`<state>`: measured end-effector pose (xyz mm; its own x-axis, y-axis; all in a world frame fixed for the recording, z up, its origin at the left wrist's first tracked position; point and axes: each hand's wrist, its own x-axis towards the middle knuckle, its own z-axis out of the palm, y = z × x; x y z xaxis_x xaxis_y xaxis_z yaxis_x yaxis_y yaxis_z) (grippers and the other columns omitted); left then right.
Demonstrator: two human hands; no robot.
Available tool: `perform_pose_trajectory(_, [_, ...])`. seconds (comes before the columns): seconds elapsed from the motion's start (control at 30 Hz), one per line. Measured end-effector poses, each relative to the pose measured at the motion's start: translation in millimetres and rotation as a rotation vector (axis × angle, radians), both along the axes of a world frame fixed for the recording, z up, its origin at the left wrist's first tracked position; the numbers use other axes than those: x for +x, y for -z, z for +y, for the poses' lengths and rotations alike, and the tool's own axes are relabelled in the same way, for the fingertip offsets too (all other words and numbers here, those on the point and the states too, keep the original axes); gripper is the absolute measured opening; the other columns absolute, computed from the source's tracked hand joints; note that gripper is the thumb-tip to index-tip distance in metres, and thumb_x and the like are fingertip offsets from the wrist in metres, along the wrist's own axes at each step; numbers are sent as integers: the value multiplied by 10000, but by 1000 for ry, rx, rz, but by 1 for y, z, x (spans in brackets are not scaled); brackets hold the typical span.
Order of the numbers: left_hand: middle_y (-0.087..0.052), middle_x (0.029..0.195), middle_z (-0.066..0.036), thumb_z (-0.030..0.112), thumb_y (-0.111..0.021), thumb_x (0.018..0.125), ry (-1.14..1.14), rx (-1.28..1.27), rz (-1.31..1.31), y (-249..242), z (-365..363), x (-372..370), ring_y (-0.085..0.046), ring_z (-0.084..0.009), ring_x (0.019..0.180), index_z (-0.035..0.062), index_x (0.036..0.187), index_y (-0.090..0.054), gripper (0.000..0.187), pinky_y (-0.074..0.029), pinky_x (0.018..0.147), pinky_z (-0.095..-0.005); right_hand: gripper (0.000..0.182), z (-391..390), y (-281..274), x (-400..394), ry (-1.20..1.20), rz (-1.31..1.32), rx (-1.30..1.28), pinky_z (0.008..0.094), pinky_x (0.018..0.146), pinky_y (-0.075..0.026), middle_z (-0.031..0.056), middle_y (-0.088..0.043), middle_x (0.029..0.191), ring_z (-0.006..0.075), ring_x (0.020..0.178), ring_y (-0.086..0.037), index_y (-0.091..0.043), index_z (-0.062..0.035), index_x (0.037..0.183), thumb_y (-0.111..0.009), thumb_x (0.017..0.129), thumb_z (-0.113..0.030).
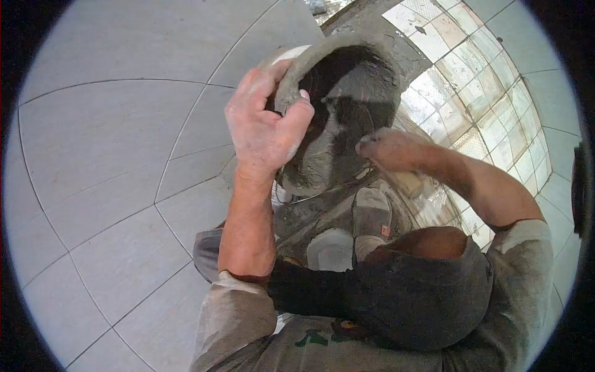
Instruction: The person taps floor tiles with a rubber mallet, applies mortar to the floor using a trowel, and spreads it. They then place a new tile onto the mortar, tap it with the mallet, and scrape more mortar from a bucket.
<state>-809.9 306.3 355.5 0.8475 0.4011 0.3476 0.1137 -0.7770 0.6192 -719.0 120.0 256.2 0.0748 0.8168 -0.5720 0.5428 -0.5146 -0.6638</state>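
A round bucket point(343, 44), its rim crusted with grey cement, tilts with its mouth facing me. Wet grey mortar point(319, 168) lies inside, partly in dark shadow. My left hand point(263, 121) is closed on the bucket's left rim, thumb over the edge and fingers around the outside. At the lower right of the mouth is my right hand point(390, 150), its fingers curled closed. Whatever it may hold is hidden by the hand and the shadow.
Large grey floor tiles point(118, 130) spread to the left. Small patterned tiles point(474, 93), with smears on them, cover the floor at the right. A strip of rough cement point(406, 59) runs behind the bucket. My shoe point(372, 208) is just below it.
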Motion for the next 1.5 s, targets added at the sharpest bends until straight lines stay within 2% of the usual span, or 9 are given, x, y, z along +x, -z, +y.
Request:
perform_pose_trajectory(0.1, [-621, 800, -114, 95, -684, 659, 35, -26, -87, 0, 3, 6, -598, -213, 692, 36, 1028, -677, 374, -493, 666, -309, 438, -11, -11, -17, 220, 258, 125, 419, 762, -509, 173, -640, 790, 304, 849, -656, -619, 24, 880, -491, 946, -390])
perform_pose_trajectory(0.2, [-617, 791, -110, 97, -686, 659, 32, -115, -105, 3, 2, 8, -596, -213, 691, 35, 1022, -677, 369, -492, 673, -307, 392, -20, -16, -43, 409, 659, -200, 391, 707, -519, 120, -633, 787, 260, 784, -657, -592, -19, 849, -509, 948, -388])
perform_pose_trajectory(0.4, [-616, 798, -116, 105, -690, 663, 34, -120, -159, 9, -1, 14, -593, -210, 685, 25, 1016, -676, 363, -489, 672, -297, 457, -31, -18, -58, 417, 818, 291, 336, 428, -505, 83, -579, 624, 199, 516, -616, -576, -25, 860, -484, 960, -461])
perform_pose_trajectory(0.57, [-624, 832, -119, 106, -686, 682, -97, -134, -86, 20, 10, 3, -599, -193, 762, -11, 1058, -666, 394, -480, 740, -293, 424, -30, -19, -50, 620, 1557, -115, 316, 352, -455, 62, -546, 600, 171, 427, -563, -571, -46, 857, -533, 937, -461])
perform_pose_trajectory(0.8, [-642, 983, -106, 95, -668, 705, -270, -556, -6, 55, 45, -35, -588, -179, 911, -35, 1122, -654, 437, -453, 844, -292, 335, -45, -16, -10, 626, 1280, -69, 289, 492, -477, 44, -579, 683, 123, 561, -575, -590, -53, 863, -598, 918, -384])
perform_pose_trajectory(1.0, [-642, 1008, -107, 89, -656, 704, -199, -587, 146, 38, 48, -37, -586, -179, 938, -80, 1114, -643, 444, -439, 881, -301, 388, -58, -51, 51, 151, 190, 113, 418, 722, -487, 192, -648, 837, 301, 779, -630, -589, 60, 953, -685, 799, -282])
perform_pose_trajectory(1.1, [-642, 994, -109, 93, -659, 707, -233, -561, 244, 29, 55, -42, -581, -170, 937, -91, 1118, -637, 451, -434, 881, -295, 324, -64, -47, 59, 85, 151, 150, 346, 695, -495, 94, -653, 862, 195, 794, -620, -596, -17, 1096, -668, 818, -166])
perform_pose_trajectory(1.4, [-650, 936, -73, 63, -632, 733, -515, -599, 228, 39, 86, -114, -568, -127, 820, -106, 1172, -600, 472, -443, 773, -228, 282, -80, -4, 40, 503, 552, 68, 305, 610, -494, 73, -597, 764, 127, 723, -595, -602, -9, 1082, -654, 821, -103])
perform_pose_trajectory(1.5, [-656, 969, -78, 57, -624, 739, -615, -654, 188, 38, 80, -133, -578, -129, 838, -114, 1183, -588, 477, -444, 783, -232, 337, -62, 47, 42, 606, 319, 12, 379, 760, -531, 128, -669, 858, 223, 844, -656, -604, -39, 1146, -613, 830, -155])
